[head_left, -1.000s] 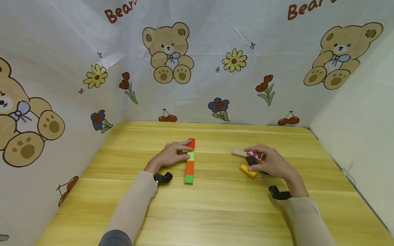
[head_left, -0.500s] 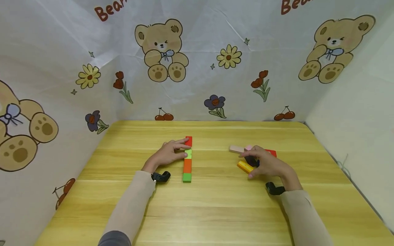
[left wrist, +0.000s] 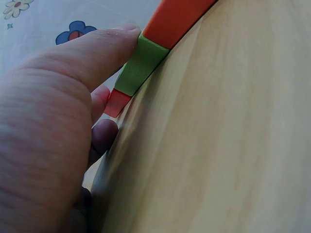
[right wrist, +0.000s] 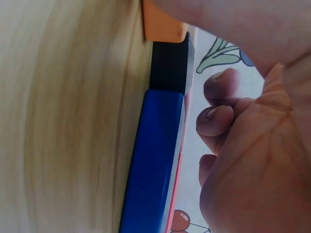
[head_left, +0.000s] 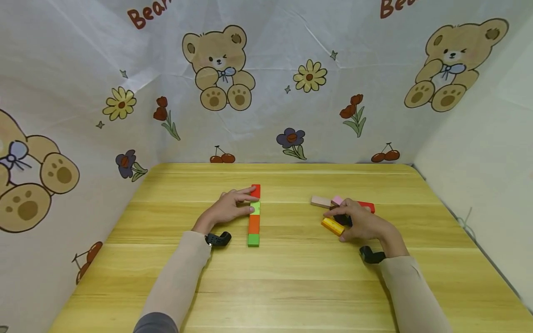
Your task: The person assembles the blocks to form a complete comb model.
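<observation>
My left hand [head_left: 225,209] reaches over a straight row of blocks, fingers extended. Its thumb touches the light green block [head_left: 255,208] and its fingertips lie by the red block [head_left: 256,190] at the far end. Nearer in that row are an orange block [head_left: 254,224] and a green block [head_left: 253,240]. My right hand [head_left: 363,223] pinches a yellow block [head_left: 332,226] between thumb and index finger, still down on the table. Its other fingers are curled in the right wrist view. Beneath this hand lie a black block [right wrist: 168,65] and a blue block [right wrist: 154,160].
Around the right hand lie a beige block [head_left: 320,201], a pink block [head_left: 337,200] and a second red block [head_left: 367,206]. The wooden table [head_left: 291,286] ends at a bear-patterned cloth [head_left: 258,125] at the back and left.
The right hand has let go of the black block, which now lies flat, and its thumb and index finger have come onto the yellow block. The left hand stays at the row.
</observation>
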Tool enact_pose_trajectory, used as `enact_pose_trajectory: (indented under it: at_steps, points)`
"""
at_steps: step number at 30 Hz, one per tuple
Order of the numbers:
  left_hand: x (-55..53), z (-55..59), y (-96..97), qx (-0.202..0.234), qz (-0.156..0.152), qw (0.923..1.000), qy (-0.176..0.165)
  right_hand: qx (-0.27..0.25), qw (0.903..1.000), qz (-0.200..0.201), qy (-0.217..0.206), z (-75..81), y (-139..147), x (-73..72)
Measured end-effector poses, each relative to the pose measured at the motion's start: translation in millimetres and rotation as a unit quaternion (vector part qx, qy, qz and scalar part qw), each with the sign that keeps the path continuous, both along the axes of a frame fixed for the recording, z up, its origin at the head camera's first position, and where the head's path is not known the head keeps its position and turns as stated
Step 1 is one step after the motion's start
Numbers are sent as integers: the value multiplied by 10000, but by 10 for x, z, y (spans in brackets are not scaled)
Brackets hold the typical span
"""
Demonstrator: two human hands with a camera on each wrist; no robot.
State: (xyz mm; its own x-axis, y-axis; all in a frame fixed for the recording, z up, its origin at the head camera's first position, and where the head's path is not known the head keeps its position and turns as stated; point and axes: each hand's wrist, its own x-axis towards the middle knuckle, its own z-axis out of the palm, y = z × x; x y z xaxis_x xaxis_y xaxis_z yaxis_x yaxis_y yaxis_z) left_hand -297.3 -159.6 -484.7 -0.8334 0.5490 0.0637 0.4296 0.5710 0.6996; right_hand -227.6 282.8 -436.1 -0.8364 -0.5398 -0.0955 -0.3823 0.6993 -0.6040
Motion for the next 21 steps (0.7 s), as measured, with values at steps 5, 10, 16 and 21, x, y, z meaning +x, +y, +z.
enact_pose_trajectory:
  at_steps: [5,10,16,21]
  points:
    - [14,-5,-6,-35,-5,10000,-1,95,9999,-27,62,2,-17,-7]
    - [25,-14,-13,16,-57,10000,63,169,9997,-141,42,-3,-72,10]
    - [23,-5,-9,45,-78,9999,106,205,9995,-227,73,-29,-141,27]
    - [21,7,-10,-44,-57,9999,93,241,9992,-307,75,-34,-197,27]
